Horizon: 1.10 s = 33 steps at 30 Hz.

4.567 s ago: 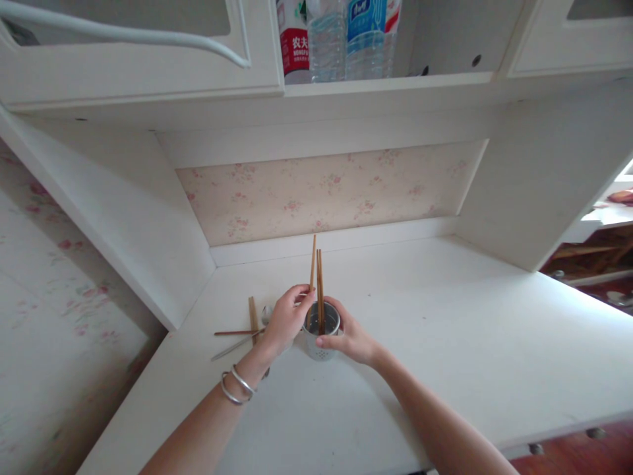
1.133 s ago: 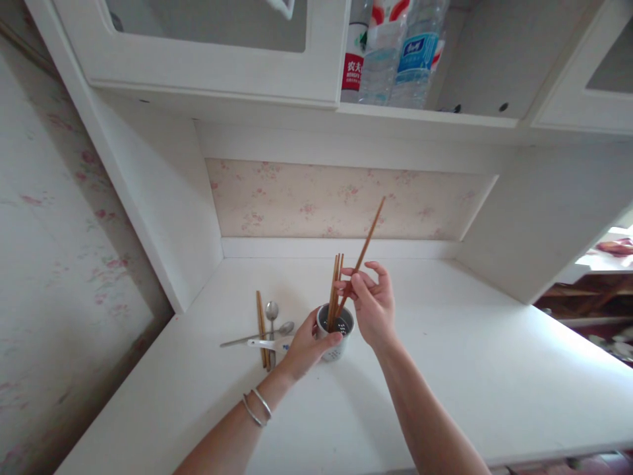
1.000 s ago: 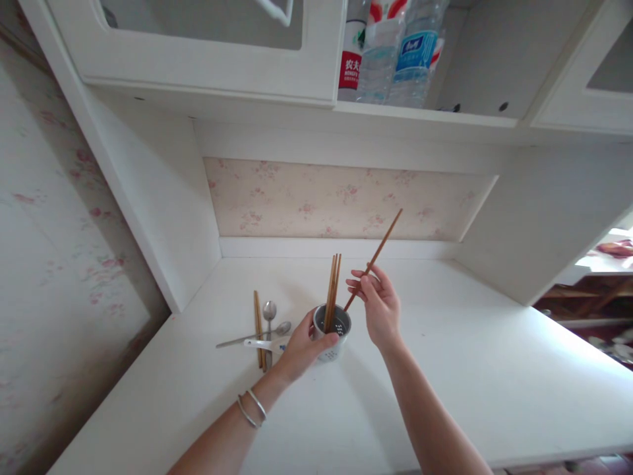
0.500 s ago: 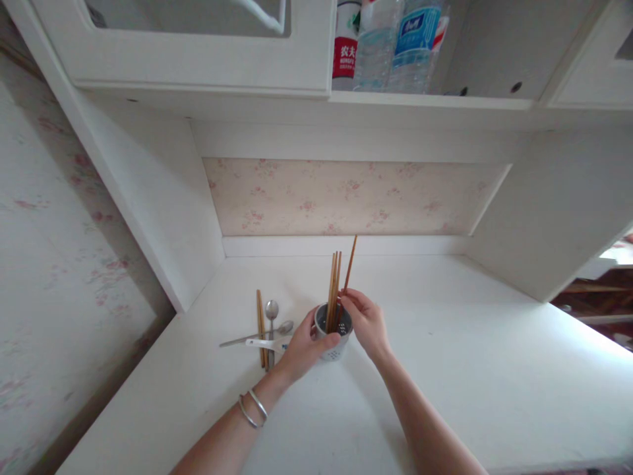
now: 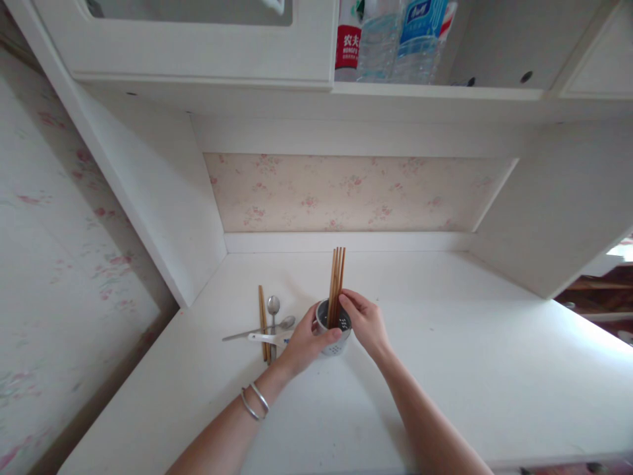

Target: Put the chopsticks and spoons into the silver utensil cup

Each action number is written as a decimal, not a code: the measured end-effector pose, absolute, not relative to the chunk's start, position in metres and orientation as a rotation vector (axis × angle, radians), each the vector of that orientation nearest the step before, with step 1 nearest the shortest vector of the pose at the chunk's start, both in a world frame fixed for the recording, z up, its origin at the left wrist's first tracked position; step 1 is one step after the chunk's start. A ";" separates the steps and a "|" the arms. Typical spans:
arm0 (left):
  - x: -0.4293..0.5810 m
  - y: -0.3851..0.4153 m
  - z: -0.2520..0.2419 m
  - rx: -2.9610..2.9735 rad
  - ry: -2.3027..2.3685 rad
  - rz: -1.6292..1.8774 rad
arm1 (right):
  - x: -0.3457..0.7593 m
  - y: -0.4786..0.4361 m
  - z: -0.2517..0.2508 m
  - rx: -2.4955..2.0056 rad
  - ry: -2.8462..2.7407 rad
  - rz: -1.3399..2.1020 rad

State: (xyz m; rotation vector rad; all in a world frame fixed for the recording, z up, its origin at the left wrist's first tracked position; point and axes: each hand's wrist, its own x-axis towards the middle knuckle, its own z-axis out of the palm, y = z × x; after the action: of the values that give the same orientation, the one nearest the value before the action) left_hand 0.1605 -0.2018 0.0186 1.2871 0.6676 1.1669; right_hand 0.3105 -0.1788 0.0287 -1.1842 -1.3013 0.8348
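Chopsticks in cup, pointing up, long axes approx. vert.

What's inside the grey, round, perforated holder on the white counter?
Four slim brown wooden chopsticks stand nearly upright inside the grey, round, perforated holder, with part of its holed interior showing. Their lower ends are hidden behind its front wall and the left hand.

- A white tabletop spans the lower half of the frame.
- A perforated grey cup stands on it, just below centre.
- Two chopsticks, two metal spoons and a white spoon overlap, left of centre.
- A shelf, top centre, bears bottles.
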 end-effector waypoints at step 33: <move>0.041 -0.153 0.047 1.898 1.694 0.854 | 0.299 -0.186 0.015 -1.020 -1.135 1.003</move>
State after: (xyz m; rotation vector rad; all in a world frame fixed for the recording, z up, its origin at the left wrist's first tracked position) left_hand 0.0414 -0.1531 0.0466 1.8975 1.6944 0.8542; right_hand 0.2994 -0.1859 0.0148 -1.0195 -1.1351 1.0025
